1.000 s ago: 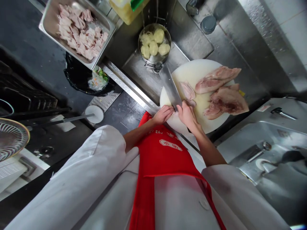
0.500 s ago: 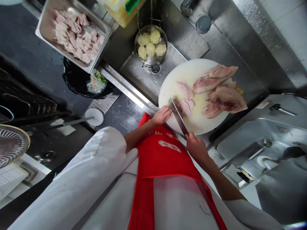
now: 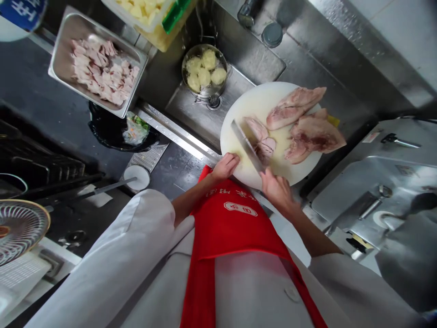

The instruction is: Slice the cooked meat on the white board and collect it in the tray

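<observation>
A round white cutting board [image 3: 239,109] bears pale meat. My right hand [image 3: 277,187] grips the handle of a long-bladed knife [image 3: 246,145], its blade lying along the left side of the sliced meat [image 3: 266,148]. My left hand [image 3: 226,166] rests at the board's left edge with its fingers curled, left of the blade; whatever it may hold is hidden. A narrow meat piece [image 3: 256,127] lies just above the slices. Two large chunks, an upper one [image 3: 295,107] and a lower one [image 3: 316,136], sit on the right side, the lower one overhanging the edge.
A metal tray [image 3: 59,68] of cut meat stands at the upper left, above a black bin bag [image 3: 102,132]. Peeled potatoes fill a pot [image 3: 204,94] in the sink [image 3: 239,86]. A tub [image 3: 165,41] stands behind, and a fan [image 3: 23,230] at far left.
The knife blade has shifted and now stands against the slices, farther from my left hand. My left hand's fingers have curled in more. The whole view has shifted slightly.
</observation>
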`<state>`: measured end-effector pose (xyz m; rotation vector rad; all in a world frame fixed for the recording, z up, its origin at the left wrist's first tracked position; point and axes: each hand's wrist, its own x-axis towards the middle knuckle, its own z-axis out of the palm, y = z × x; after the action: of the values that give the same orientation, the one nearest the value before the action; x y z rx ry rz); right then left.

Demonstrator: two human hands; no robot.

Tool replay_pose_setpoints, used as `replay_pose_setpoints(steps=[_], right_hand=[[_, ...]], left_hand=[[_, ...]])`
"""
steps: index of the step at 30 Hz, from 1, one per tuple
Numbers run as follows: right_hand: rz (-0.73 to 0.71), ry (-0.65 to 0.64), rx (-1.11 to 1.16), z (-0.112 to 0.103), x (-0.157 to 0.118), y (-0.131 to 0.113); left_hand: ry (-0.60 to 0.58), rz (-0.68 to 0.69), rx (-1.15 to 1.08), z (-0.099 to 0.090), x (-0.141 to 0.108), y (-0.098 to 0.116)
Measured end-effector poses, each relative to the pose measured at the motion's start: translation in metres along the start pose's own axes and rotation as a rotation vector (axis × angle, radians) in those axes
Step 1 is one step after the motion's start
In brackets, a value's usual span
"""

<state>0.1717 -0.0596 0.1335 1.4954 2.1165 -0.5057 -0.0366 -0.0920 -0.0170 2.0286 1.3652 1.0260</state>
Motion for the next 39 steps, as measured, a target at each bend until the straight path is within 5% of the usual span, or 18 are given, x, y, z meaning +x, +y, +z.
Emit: replay_pose_setpoints(steps=[9, 19, 29, 36, 39], right_hand=[[-0.028, -0.224, 0.039, 0.033, -0.063, -0.001], [-0.068, -0.015, 0.110, 0.001, 0.031, -0.035], [-0.056, -0.242, 0.113, 0.033, -0.055, -0.012], [-0.070, -0.081, 0.171, 0.017, 0.019, -0.043], [-0.080, -0.047, 0.179, 0.010, 0.023, -0.042]], left_hand=[[-0.024, -0.046, -0.025, 0.004, 0.000, 0.000], [-0.072, -0.012, -0.020, -0.013, -0.001, 0.000], [-0.108, -0.006, 0.054, -0.013, 0.001, 0.001], [-0.066, -0.002, 0.021, -0.016, -0.001, 0.001], [-0.067, -0.008, 0.030, -0.016, -0.003, 0.000]])
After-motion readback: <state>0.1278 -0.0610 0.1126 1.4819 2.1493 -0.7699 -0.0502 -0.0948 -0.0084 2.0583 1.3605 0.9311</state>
